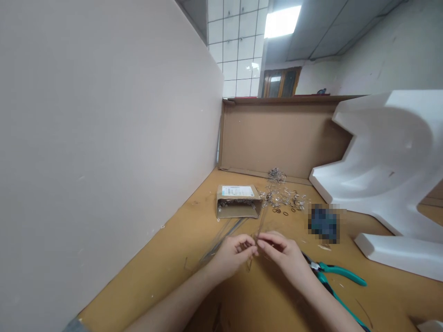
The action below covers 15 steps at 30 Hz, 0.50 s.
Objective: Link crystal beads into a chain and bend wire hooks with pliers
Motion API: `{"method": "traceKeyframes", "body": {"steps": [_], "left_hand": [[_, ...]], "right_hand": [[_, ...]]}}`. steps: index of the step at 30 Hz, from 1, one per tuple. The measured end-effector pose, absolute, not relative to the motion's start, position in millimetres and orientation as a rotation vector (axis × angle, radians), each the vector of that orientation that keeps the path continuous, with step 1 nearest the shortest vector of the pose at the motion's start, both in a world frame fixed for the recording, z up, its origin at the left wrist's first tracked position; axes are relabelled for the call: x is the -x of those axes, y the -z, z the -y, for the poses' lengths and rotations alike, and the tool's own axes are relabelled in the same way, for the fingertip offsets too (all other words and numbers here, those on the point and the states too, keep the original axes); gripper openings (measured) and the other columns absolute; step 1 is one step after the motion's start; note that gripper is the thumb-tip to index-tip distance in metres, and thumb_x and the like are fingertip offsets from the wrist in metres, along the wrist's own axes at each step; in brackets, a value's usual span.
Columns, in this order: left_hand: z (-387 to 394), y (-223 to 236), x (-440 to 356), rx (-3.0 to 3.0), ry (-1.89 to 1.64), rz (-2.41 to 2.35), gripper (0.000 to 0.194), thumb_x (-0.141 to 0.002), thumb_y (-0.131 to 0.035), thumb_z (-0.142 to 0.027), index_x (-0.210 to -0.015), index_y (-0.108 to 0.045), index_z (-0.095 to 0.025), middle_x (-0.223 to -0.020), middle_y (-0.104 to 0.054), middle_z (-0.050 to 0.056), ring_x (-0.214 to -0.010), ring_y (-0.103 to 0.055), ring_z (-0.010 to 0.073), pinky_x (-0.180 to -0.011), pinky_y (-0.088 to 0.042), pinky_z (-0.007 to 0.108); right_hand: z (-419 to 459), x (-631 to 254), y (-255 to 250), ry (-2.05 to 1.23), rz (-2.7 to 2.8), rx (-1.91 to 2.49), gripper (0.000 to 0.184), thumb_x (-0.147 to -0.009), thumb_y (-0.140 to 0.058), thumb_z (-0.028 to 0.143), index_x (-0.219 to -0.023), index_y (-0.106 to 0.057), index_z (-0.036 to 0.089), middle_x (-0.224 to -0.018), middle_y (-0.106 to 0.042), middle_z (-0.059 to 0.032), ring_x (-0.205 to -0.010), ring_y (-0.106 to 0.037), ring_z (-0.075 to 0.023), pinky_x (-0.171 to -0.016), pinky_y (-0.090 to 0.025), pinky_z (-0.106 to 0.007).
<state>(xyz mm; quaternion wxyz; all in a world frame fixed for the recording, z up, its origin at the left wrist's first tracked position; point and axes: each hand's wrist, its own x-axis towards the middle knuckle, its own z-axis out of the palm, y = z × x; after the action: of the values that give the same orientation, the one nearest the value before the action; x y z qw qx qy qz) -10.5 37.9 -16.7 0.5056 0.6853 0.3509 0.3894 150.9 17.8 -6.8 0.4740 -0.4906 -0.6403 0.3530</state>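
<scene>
With the dial centred on my fingertips and twelve pointing away from me, I am pinching a thin wire (262,223) between the thumb and fingers of my right hand (279,251), and it is standing up towards twelve. My left hand (240,249) is meeting it at the centre, thumb and forefinger narrowing almost together; whether they are gripping anything, I cannot tell. A bent wire (249,265) is showing just below, towards seven, too fine for me to say if it is joining the first. Towards nine to ten, a bundle of wires (226,234) is lying on the tabletop (166,263), running behind my left hand. A small cardboard box (238,211) is sitting at eleven, its open side facing me. At one o'clock, small metal pieces (282,198) are lying scattered, with dark rings (285,214) resting at their near edge. Teal-handled pliers (342,272) are lying between three and four, partly hiding behind my right arm. White foam (384,157) is rising at two.
</scene>
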Motion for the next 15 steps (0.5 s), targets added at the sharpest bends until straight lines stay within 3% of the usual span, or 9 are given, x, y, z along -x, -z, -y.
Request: {"method": "traceKeyframes", "body": {"steps": [4, 10, 15], "left_hand": [[-37, 21, 9, -1.52, -0.883, -0.763, 0.03, -0.069, -0.061, -0.043, -0.072, -0.058, -0.014, -0.065, -0.062, 0.002, -0.051, -0.051, 0.0074, -0.046, -0.039, 0.018], [-40, 28, 8, -1.371, -0.81, -0.658, 0.03, -0.066, -0.065, -0.041, -0.073, -0.059, -0.013, -0.065, -0.062, 0.002, -0.051, -0.051, 0.0076, -0.045, -0.04, 0.018], [-36, 27, 6, -1.323, -0.757, -0.639, 0.027, -0.067, -0.066, -0.039, -0.072, -0.058, -0.013, -0.064, -0.063, 0.002, -0.051, -0.052, 0.0082, -0.045, -0.04, 0.019]], "right_hand": [[-18, -154, 4, -0.878, 1.555, 1.139, 0.016, -0.065, -0.065, 0.037, -0.067, -0.071, 0.022, -0.07, -0.063, -0.0035, -0.073, -0.056, -0.0187, -0.072, -0.043, -0.03], [-18, -158, 4, -1.094, 1.497, 1.157, 0.022, -0.064, -0.067, 0.039, -0.07, -0.067, 0.018, -0.055, -0.058, 0.0014, -0.053, -0.051, -0.0127, -0.054, -0.041, -0.025], [-16, -154, 3, -1.202, 1.448, 1.157, 0.022, -0.065, -0.068, 0.039, -0.063, -0.063, 0.017, -0.052, -0.056, 0.0031, -0.05, -0.049, -0.0109, -0.053, -0.039, -0.023]]}}
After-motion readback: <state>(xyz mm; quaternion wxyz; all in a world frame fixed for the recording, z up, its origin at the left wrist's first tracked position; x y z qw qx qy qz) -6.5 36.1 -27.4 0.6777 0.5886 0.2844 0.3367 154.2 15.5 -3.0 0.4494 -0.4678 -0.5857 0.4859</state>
